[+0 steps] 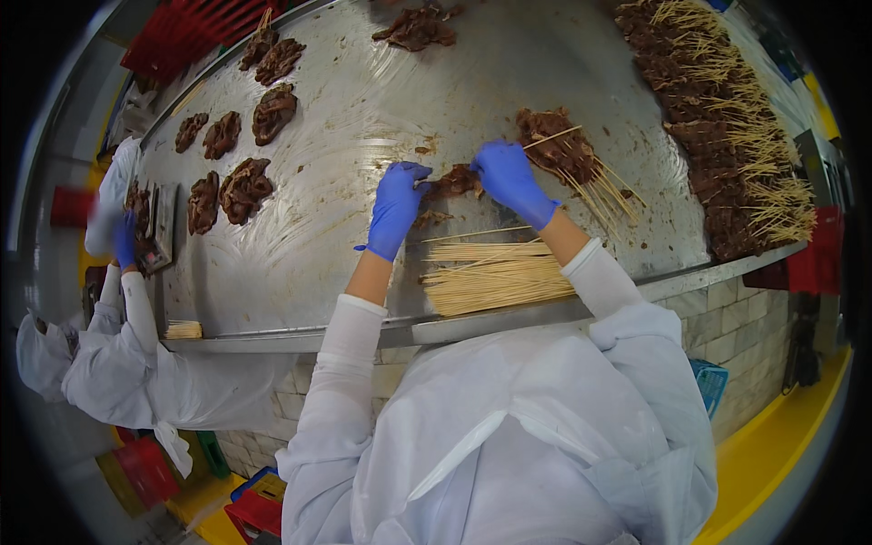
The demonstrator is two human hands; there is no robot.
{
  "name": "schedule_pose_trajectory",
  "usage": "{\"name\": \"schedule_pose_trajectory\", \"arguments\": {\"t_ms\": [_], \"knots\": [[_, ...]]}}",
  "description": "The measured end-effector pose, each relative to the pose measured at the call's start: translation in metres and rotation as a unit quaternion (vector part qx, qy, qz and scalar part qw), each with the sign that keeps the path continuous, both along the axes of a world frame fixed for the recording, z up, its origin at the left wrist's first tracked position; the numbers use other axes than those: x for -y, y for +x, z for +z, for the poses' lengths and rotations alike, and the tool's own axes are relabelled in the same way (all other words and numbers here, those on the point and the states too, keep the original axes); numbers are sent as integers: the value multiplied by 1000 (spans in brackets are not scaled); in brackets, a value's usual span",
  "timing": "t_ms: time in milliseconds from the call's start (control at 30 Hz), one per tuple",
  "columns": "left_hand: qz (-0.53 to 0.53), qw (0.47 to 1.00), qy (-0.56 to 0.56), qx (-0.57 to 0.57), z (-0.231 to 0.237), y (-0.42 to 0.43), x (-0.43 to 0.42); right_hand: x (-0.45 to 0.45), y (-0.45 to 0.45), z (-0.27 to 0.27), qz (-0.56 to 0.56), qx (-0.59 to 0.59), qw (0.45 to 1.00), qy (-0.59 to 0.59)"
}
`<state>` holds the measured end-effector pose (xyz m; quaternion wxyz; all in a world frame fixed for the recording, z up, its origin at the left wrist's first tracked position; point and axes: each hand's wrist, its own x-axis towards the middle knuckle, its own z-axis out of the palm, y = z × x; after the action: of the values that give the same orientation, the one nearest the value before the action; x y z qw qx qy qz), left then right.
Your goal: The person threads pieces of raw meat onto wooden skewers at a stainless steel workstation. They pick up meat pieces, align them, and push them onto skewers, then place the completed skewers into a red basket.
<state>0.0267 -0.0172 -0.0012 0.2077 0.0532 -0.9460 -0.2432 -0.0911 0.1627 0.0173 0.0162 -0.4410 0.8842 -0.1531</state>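
Both my hands wear blue gloves over a stainless steel table. My left hand has its fingertips at the left end of a strip of dark raw meat. On the strip's right end are the bent fingers of my right hand, from which a thin wooden skewer points up to the right. Just beyond lies a pile of skewered meat, sticks towards me. Bare wooden skewers lie in a heap between my forearms, near the table's edge. A small meat scrap is below the strip.
Rows of skewered meat cover the table's right side. Several meat piles lie on the left, another at the far side. A co-worker in white stands at left beside a metal tray. A raised rim edges the table.
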Motion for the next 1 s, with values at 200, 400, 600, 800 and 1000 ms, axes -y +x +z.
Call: {"name": "schedule_pose_trajectory", "arguments": {"t_ms": [200, 400, 600, 800, 1000], "knots": [[17, 983, 8, 185, 17, -8, -12, -6, -2, -4, 2, 2, 1000, -22], [52, 967, 175, 180, 4, -10, -8, -3, -7, -22, -39, 237, 961, -137], [26, 979, 67, 192, 14, -1, 6, 9, 7, -22, 5, 10, 996, -93], [38, 975, 86, 199, 0, -1, 13, 13, 1, -24, -2, 160, 974, -162], [18, 972, 144, 184, 0, -1, 18, 13, 2, -23, 28, 180, 963, -197]]}}
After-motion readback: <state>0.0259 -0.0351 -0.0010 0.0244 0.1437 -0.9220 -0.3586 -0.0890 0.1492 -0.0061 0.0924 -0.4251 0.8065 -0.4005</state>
